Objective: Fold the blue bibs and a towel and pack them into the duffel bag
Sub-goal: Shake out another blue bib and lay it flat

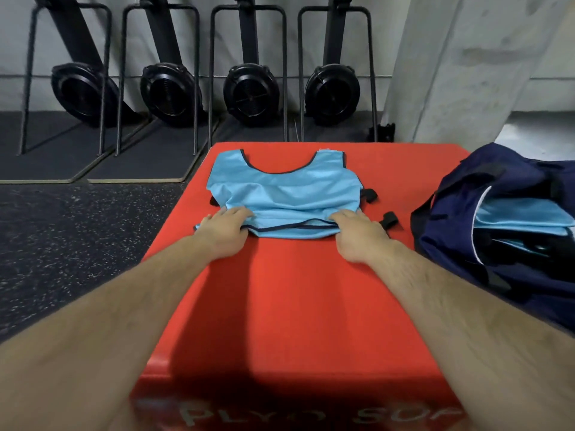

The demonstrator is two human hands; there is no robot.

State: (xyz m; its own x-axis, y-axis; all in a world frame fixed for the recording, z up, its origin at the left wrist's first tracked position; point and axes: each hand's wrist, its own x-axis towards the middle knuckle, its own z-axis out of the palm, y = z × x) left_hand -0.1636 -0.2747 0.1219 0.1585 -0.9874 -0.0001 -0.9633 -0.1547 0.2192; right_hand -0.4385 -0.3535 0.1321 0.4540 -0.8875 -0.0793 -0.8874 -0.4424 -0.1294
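Blue bib (286, 188) lies flat on my red box (289, 306); both arms reach out, left hand (225, 230) and right hand (361, 236) pinching its near hem. One duffel bag (466, 231) beside it.

Supporting surface: a red padded plyo box (280, 306), top face flat, with partly legible white lettering on its near side. Lying directly on the top face:

- One light blue bib (286, 194) with dark trim, spread flat at the far half, neck opening toward the far edge, black side straps (370, 195) lying out on the red surface.
- One navy duffel bag (497, 231) at the right edge — unzipped, folded light blue fabric visible inside.

The box stands on a dark speckled rubber floor (62, 237).
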